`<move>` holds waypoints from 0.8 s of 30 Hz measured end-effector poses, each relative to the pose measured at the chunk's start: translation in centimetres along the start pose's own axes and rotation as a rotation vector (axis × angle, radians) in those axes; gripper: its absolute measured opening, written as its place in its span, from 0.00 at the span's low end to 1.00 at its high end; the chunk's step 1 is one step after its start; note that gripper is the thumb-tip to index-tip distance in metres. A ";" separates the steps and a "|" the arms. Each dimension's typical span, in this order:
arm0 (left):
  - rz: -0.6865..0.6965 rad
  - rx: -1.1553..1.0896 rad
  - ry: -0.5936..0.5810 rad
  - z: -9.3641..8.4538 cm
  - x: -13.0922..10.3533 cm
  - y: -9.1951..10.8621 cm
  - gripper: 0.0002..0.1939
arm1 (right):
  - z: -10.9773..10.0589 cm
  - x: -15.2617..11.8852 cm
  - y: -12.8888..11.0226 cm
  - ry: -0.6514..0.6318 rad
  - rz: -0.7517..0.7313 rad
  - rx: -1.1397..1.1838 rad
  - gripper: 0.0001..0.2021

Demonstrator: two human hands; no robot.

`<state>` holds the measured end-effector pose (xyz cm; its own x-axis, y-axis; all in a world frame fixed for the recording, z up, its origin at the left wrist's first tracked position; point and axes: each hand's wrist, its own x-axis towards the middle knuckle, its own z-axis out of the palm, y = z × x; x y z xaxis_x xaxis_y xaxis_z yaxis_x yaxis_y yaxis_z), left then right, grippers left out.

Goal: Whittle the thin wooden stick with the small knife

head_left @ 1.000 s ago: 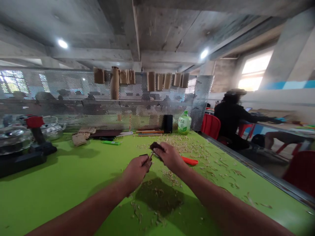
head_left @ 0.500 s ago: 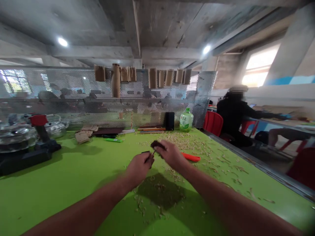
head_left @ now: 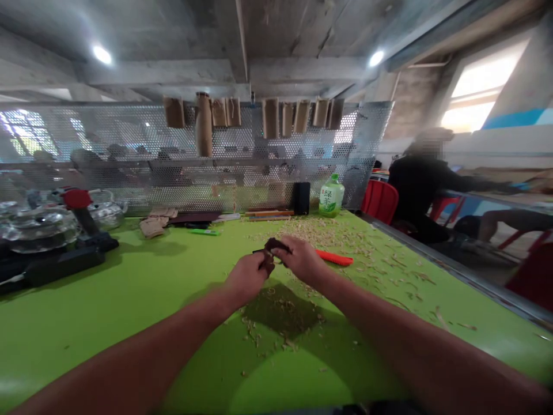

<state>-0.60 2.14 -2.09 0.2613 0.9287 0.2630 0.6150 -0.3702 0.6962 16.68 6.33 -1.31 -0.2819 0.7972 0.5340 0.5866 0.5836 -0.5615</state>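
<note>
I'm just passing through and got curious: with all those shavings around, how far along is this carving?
A good deal looks cut already: pale shavings litter the green table, with more under the hands. In hand now, the right hand grips a small dark piece while the left hand works a thin tool against it. How much is left cannot be told; the piece is mostly hidden.

dark piece [head_left: 273, 245] mostly hidden by hands

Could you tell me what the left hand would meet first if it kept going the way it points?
Probably the dark piece in the right hand, directly ahead of the left hand; depth is unclear.
</note>
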 end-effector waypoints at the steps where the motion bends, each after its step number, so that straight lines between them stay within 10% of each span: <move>1: -0.004 -0.001 0.002 0.0 0.0 0.0 0.13 | 0.0 0.0 0.0 0.024 0.033 -0.008 0.11; 14: -0.021 -0.004 0.024 -0.2 -0.1 0.2 0.12 | 0.5 -0.4 -0.5 -0.069 -0.035 0.032 0.10; 24: -0.002 -0.087 0.067 -0.8 0.1 0.4 0.14 | -2.6 0.5 0.6 0.291 0.279 0.359 0.13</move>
<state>-0.92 2.13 -1.27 0.2081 0.9298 0.3036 0.5475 -0.3679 0.7515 18.89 6.70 0.28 0.1000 0.8833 0.4580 0.2985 0.4124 -0.8607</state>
